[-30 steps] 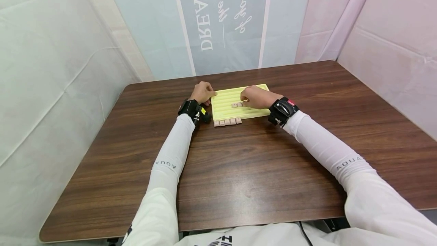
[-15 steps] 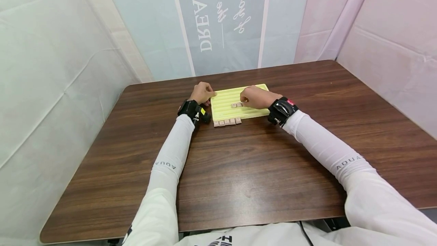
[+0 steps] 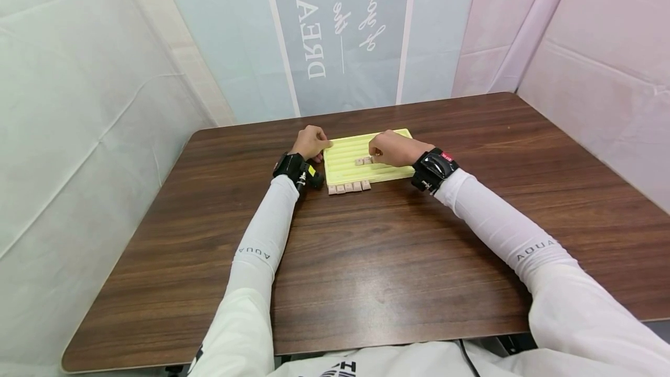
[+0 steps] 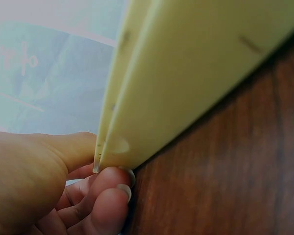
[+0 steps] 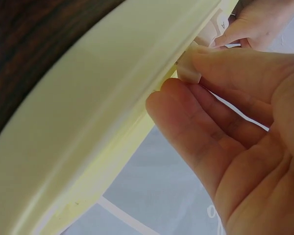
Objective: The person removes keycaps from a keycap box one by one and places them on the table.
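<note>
A yellow ridged tray [image 3: 348,149] lies on the table. My left hand [image 3: 311,143] grips its left rim near the far corner; in the left wrist view the thumb is on one side of the tray wall [image 4: 186,83] and the curled fingers are by the other. Over the tray's middle, my right hand [image 3: 396,149] pinches a small beige keycap [image 5: 188,69] between thumb and fingers, low against the tray. Left of those fingertips, a couple of keycaps [image 3: 363,161] sit in a row on the ridges. The right hand hides part of that row.
Several beige keycaps [image 3: 349,188] stand in a line along the tray's near edge, toward its left. The brown wood-grain table [image 3: 398,260] extends around the tray. A hanging printed cloth [image 3: 356,45] rises behind the table's far edge.
</note>
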